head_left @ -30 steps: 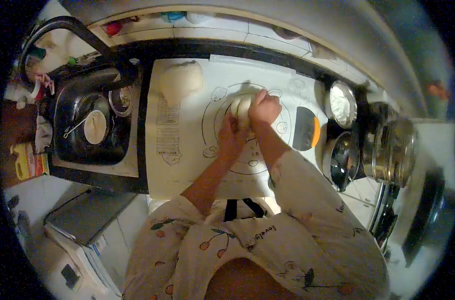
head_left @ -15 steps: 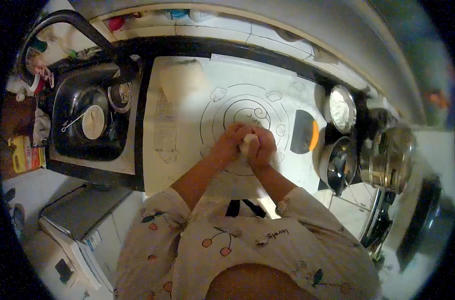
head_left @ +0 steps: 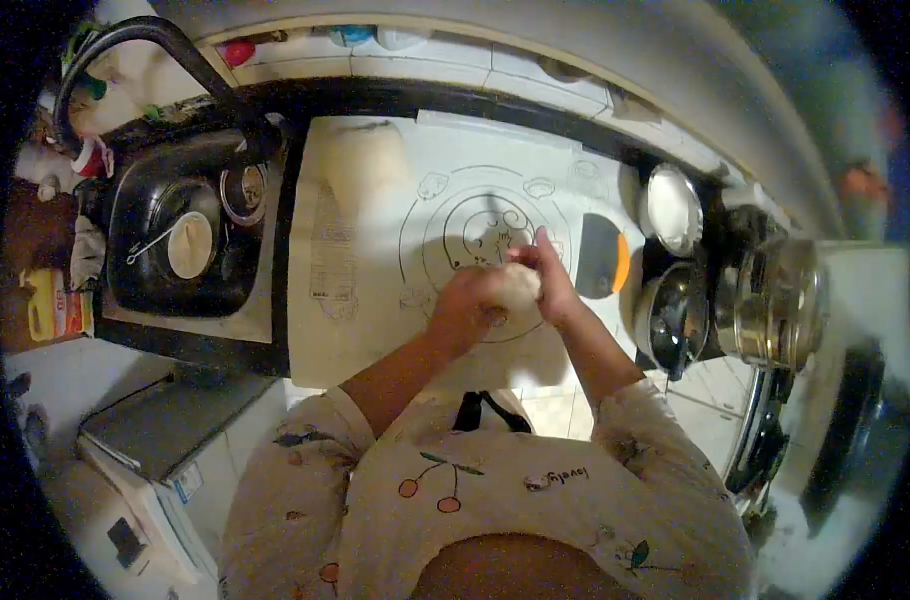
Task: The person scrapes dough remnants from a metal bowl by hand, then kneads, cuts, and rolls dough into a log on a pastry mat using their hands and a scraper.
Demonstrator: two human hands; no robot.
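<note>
My left hand (head_left: 465, 306) curled round left side of pale dough lump (head_left: 518, 288); right hand (head_left: 559, 292) cupped along its right side, cannot tell whether gripping or merely resting. Dough sits between palms, just below centre of frame, above marked mat (head_left: 360, 345); cannot tell if touching. Should feel soft, fairly light, perhaps tacky; broad palm hold on both flanks best, fingertips would likely dent it. Beyond right hand, dark scraper (head_left: 599, 257) with orange edge. Farther, upper right, bowl of white stuff (head_left: 672, 208).
</note>
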